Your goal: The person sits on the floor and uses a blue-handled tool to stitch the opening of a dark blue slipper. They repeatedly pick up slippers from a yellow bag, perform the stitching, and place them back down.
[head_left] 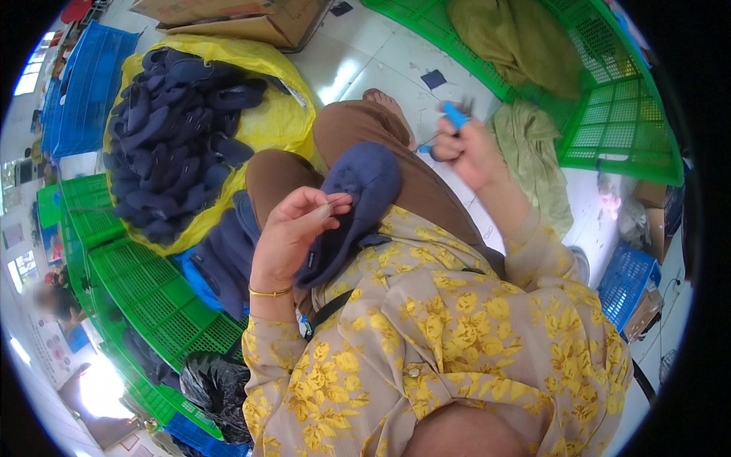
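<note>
A navy fabric piece (365, 179) with a rounded end lies across my lap. Over its left side, my left hand (301, 217) is closed in a pinch; whatever sits between the fingertips is too small to name. My right hand (468, 156) is raised off to the right, apart from the fabric and smeared by motion. It grips blue-handled scissors (455, 116), whose metal part is blurred. More navy pieces (225, 259) hang beside my left knee.
A yellow bag (282, 118) at the left is heaped with navy pieces (179, 129). Green crates (156, 305) line the left side. Another green crate (620, 126) at the far right holds olive cloth (518, 42). A cardboard box (236, 21) stands at the back.
</note>
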`<state>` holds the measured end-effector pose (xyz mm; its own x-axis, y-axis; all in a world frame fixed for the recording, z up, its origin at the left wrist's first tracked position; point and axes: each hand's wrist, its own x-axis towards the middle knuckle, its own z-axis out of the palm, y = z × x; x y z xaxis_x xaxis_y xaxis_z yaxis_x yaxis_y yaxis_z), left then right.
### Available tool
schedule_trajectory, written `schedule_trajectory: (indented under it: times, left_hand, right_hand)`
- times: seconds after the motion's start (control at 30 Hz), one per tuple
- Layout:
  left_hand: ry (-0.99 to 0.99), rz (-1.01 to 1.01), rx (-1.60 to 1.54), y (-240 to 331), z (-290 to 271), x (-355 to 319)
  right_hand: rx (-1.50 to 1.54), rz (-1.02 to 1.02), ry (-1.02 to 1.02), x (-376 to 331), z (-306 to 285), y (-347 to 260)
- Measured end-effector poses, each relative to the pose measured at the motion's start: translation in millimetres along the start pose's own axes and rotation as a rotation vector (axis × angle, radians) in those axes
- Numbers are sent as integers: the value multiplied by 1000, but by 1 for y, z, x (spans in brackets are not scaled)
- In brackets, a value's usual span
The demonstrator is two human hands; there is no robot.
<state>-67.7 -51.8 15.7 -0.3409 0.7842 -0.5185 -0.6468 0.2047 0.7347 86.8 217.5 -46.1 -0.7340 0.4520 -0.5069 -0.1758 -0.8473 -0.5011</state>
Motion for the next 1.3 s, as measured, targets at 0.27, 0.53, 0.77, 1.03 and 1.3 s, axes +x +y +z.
schedule_trajectory:
  times: [0.27,0.53,0.77,1.03,1.3]
  left_hand:
    - [26,-44,-135,-1,7,7]
    - [477,68,532,-18,35,43]
    - [525,120,669,-21,39,45]
    - [436,13,684,-15,41,35]
    - [223,105,817,-6,42,16]
  right_hand:
    - [162,3,140,-19,-84,-55]
    - [14,-141,115,-42,-65,-61]
    - [408,-428,-403,-86,-57,-169]
    - [-36,-350,-1101,-164,-4,-152]
    - [-1098,-245,-1775,-113,71,-84]
